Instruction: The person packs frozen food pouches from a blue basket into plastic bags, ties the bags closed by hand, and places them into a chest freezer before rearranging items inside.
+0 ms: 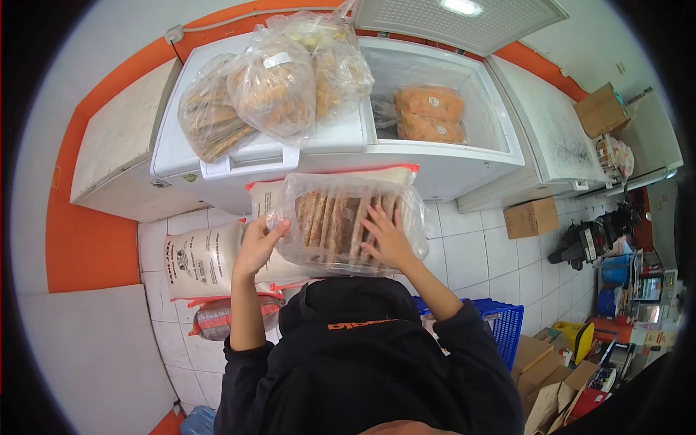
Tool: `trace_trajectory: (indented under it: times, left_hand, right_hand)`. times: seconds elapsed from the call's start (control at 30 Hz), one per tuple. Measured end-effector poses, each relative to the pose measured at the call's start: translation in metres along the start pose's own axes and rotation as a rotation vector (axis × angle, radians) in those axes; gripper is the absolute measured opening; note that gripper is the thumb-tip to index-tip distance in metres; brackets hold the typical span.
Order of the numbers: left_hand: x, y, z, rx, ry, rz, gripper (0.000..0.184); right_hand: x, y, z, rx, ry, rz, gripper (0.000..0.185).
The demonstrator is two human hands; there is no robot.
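Observation:
A clear plastic bag (337, 228) with several flat brown slabs lined up inside lies on a white sack in front of the freezer. My left hand (257, 245) holds the bag's left edge, thumb on top of the plastic. My right hand (389, 239) rests on the bag's right part with its fingers spread over the slabs. Beyond, on the closed freezer lid (330, 134), stand plastic bags (272, 90) of brown and orange food. Orange packs (430, 114) lie inside the open freezer compartment.
Printed white sacks (206, 261) lie on the tiled floor at the left. A blue crate (507, 330) stands at my right, near cardboard boxes (535, 355). Another cardboard box (531, 218) sits by the right freezer (544, 123). A raised lid (464, 22) hangs over the open compartment.

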State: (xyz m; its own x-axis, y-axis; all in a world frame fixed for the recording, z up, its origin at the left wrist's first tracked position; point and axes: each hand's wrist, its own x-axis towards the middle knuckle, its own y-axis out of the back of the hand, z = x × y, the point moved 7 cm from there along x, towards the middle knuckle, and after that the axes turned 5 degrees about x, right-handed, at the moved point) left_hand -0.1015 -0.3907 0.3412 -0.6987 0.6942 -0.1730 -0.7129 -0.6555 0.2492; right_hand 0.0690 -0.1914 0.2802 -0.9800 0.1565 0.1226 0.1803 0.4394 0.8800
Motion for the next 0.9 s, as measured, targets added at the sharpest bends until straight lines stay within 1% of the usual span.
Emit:
trace_trajectory:
  times: [0.03,0.1,0.13,0.17,0.23,0.27,0.3,0.33,0.37,0.4,0.43,0.47,0.5,0.53,0.57,0.6,0.63,0.67,0.7,0.73,0.77,0.8,0.87,0.9]
  left_hand:
    - [-0.004,0.000,-0.003,0.002,-0.001,-0.010,0.026]
    - [-0.011,0.011,-0.013,0.056,0.040,0.116,0.027]
    - [-0.012,0.010,-0.015,0.056,0.038,0.098,0.027]
    - [-0.014,0.015,-0.017,0.045,0.031,0.180,0.029]
    - [-0.012,0.023,-0.030,0.053,0.027,0.301,0.036]
    - [-0.010,0.027,-0.047,0.071,0.031,0.343,0.040]
    - [-0.006,0.032,-0.068,0.031,0.056,0.428,0.042]
    - [0.001,0.034,-0.095,-0.008,0.081,0.504,0.043]
    - [0.009,0.038,-0.130,-0.104,0.165,0.587,0.040]
    - [0.018,0.041,-0.173,-0.194,0.255,0.668,0.037]
    - [0.026,0.055,-0.231,0.033,0.124,0.797,0.036]
    - [0.019,0.059,-0.268,0.255,-0.031,0.920,0.035]
    - [0.009,0.043,-0.273,0.308,0.000,0.786,0.038]
    - [-0.010,0.037,-0.322,0.405,0.196,0.791,0.042]
    - [-0.032,0.020,-0.345,0.671,0.383,0.567,0.043]
    - [-0.043,0.019,-0.411,0.868,0.288,0.410,0.043]
    - [-0.058,-0.014,-0.449,0.709,0.484,0.099,0.042]
    - [-0.080,-0.043,-0.472,0.832,0.535,-0.201,0.041]
    - [-0.093,-0.077,-0.463,0.880,0.491,-0.390,0.040]
    - [-0.104,-0.105,-0.455,0.903,0.441,-0.524,0.039]
    - [-0.114,-0.122,-0.446,0.910,0.381,-0.610,0.038]
    - [-0.121,-0.133,-0.432,0.910,0.316,-0.654,0.036]
    - [-0.132,-0.139,-0.397,0.878,0.253,-0.605,0.034]
    - [-0.141,-0.145,-0.384,0.857,0.297,-0.535,0.032]
  right_hand:
    - [-0.009,0.007,-0.004,0.000,-0.010,0.003,0.050]
    - [-0.029,0.031,-0.010,0.122,-0.097,0.105,0.038]
    - [-0.038,0.048,-0.023,0.164,-0.087,0.250,0.027]
    - [-0.049,0.050,-0.029,0.158,-0.112,0.258,0.027]
    - [-0.084,0.059,-0.030,0.499,-0.195,0.505,0.022]
    - [-0.104,0.056,-0.028,0.486,-0.257,0.618,0.019]
    - [-0.125,0.044,-0.024,0.464,-0.313,0.646,0.019]
    - [-0.150,0.021,-0.007,0.569,-0.494,0.654,0.018]
    - [-0.180,-0.004,0.010,0.675,-0.675,0.673,0.018]
    - [-0.212,-0.028,0.024,0.651,-0.737,0.720,0.018]
    - [-0.239,-0.069,0.039,0.609,-0.798,0.537,0.026]
    - [-0.270,-0.109,0.050,0.582,-0.854,0.351,0.036]
    - [-0.307,-0.134,0.058,0.581,-0.913,0.391,0.036]
    - [-0.349,-0.179,0.065,0.621,-1.151,0.165,0.047]
    - [-0.388,-0.217,0.062,0.679,-1.368,-0.077,0.059]
    - [-0.411,-0.228,0.062,0.703,-1.410,-0.047,0.059]
    - [-0.438,-0.246,0.057,0.916,-1.514,-0.078,0.065]
    - [-0.465,-0.268,0.055,1.132,-1.599,-0.111,0.072]
    - [-0.501,-0.317,0.068,1.036,-1.554,-0.159,0.065]
    - [-0.518,-0.312,0.069,0.933,-1.606,-0.133,0.061]
    - [-0.533,-0.305,0.072,0.828,-1.652,-0.109,0.058]
    - [-0.555,-0.323,0.082,0.844,-1.663,-0.096,0.058]
    - [-0.606,-0.364,0.117,0.852,-1.691,0.062,0.052]
    - [-0.626,-0.366,0.141,0.859,-1.694,0.076,0.052]
